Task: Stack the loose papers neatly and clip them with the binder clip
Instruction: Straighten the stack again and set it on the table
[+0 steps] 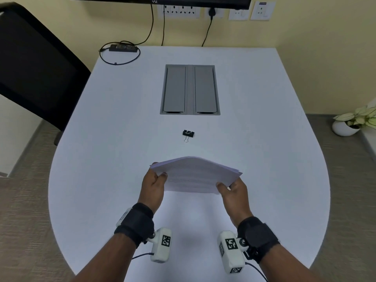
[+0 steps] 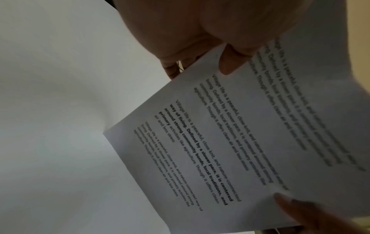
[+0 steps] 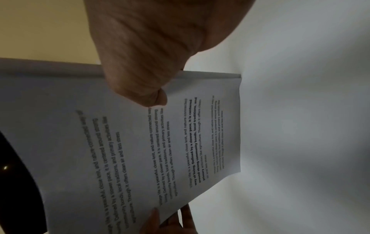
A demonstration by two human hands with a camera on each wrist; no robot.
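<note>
I hold the papers (image 1: 195, 176) above the table (image 1: 101, 159), one hand at each side edge; my left hand (image 1: 153, 185) pinches the left edge, thumb on the printed top sheet, fingers beneath; my right hand (image 1: 234, 192) pinches the right edge the same way; the sheets lie gathered, edges nearly flush, tilted toward me; the clip (image 1: 188, 133) lies on the table beyond the papers, well apart, untouched, before the grey hatch (image 1: 190, 90).
</note>
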